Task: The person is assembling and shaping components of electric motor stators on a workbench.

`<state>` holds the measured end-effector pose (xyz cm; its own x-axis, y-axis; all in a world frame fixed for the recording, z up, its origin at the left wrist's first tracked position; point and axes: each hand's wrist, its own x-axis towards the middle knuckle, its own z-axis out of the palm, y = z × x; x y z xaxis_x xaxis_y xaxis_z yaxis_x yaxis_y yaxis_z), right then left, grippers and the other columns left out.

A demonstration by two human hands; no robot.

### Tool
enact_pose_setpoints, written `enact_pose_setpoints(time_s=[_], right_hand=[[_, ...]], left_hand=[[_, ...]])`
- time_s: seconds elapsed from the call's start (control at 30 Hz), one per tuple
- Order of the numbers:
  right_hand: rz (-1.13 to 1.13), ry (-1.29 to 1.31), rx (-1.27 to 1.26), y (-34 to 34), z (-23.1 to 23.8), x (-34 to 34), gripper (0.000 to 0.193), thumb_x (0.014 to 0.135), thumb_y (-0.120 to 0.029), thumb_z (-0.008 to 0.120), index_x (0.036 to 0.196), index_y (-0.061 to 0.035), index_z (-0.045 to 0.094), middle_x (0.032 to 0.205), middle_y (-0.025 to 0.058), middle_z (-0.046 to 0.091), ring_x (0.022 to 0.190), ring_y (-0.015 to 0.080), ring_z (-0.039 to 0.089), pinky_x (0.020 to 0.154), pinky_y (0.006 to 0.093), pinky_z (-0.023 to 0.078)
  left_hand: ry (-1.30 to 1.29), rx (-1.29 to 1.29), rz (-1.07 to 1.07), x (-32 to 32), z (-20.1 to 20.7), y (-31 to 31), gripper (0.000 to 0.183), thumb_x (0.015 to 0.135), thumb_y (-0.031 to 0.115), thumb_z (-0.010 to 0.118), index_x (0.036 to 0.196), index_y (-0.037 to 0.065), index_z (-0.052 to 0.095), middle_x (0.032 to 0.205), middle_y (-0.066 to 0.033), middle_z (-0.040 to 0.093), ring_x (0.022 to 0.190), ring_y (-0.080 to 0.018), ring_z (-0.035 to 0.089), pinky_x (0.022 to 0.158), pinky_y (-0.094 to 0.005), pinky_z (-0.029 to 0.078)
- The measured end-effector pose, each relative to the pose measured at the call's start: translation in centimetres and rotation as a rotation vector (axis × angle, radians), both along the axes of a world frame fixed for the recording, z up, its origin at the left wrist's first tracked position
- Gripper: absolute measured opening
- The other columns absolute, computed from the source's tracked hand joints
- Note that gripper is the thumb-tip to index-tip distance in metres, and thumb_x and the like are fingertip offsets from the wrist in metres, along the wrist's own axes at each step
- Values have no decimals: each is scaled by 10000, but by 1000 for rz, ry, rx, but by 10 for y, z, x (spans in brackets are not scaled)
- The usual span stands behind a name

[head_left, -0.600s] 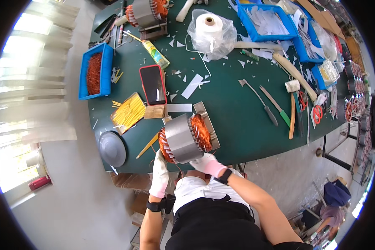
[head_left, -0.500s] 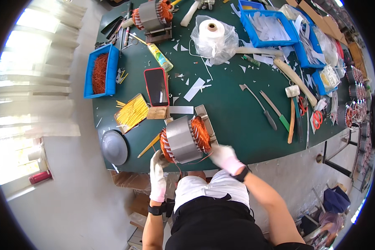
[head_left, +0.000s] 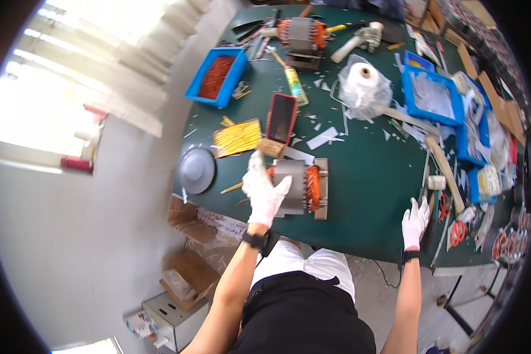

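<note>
Though partly behind the splayed left hand (head_left: pixel 263 193), a grey stator (head_left: pixel 297 184) with orange coils (head_left: pixel 315 189), right hand (head_left: pixel 415 222) open-fingered.

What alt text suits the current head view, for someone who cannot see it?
Gloved left hand at a grey, copper-wound core, gloved right hand near a white-headed mallet, over a cluttered green worktable.
</note>
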<state>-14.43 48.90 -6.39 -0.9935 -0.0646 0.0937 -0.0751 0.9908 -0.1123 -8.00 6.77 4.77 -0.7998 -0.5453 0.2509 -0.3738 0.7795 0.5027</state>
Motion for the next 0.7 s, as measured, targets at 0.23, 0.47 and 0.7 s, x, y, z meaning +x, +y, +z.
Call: enact_pose_setpoints(time_s=[0.23,0.47,0.7], right_hand=[[382,-411,-423,-85,49,73,224,799,-88,531,1000,-96,630,1055,121,626,1001,310,558,894,416,439],[806,-814,-712,-242,91,113,237,868,-163,469,1036,-73,611,1009,120,639,953,297,586,877,402,454],[765,-808,-976,-483,24,102,315,889,-77,442,1188,-8,514,1144,196,572,1076,348,539,935,415,425]], left_hand=[[386,918,108,38,-32,-68,271,770,-5,479,998,-2,625,918,-66,628,889,-161,585,821,-274,460],[650,878,741,191,-91,-214,254,849,56,423,1061,24,559,905,-48,576,789,-133,541,745,-267,454],[-210,206,319,147,-120,-321,445,783,74,497,1225,25,523,1278,-291,455,1207,-387,439,1020,-437,351]])
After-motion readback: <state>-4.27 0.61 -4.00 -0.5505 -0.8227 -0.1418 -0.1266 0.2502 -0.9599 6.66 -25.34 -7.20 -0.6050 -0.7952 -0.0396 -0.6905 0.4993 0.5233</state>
